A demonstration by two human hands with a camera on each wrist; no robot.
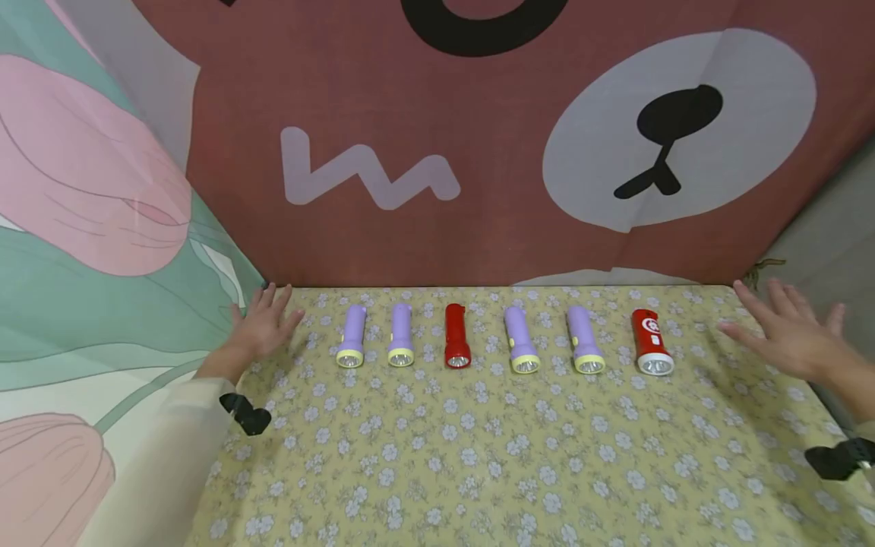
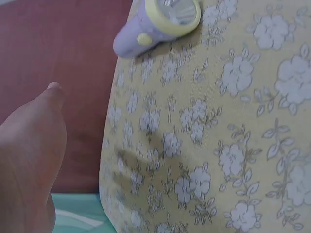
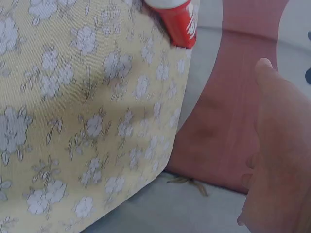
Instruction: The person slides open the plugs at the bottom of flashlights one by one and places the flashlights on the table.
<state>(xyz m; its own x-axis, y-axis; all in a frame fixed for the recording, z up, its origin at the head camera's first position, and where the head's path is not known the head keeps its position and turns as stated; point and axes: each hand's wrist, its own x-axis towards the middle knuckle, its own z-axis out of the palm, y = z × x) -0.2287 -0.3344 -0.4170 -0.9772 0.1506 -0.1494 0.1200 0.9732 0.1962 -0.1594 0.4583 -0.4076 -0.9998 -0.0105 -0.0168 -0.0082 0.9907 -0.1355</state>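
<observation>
Several flashlights lie in a row along the far part of the table, lens ends toward me. From the left come a purple flashlight [image 1: 353,334] with a yellow rim, another purple one [image 1: 401,334], a slim red flashlight [image 1: 456,336], then two more purple ones. At the right end is a red-and-white flashlight [image 1: 652,342]. My left hand [image 1: 263,325], fingers spread, is over the far left corner, left of the row. My right hand [image 1: 786,334] hovers at the far right edge with its fingers spread, right of the red-and-white flashlight. Both hands hold nothing.
A yellow floral cloth [image 1: 465,456] covers the table. Behind its far edge hangs a reddish-brown curtain [image 1: 492,243] with a bear face. A floral curtain [image 1: 89,167] hangs on the left, and grey fabric [image 1: 830,220] on the right.
</observation>
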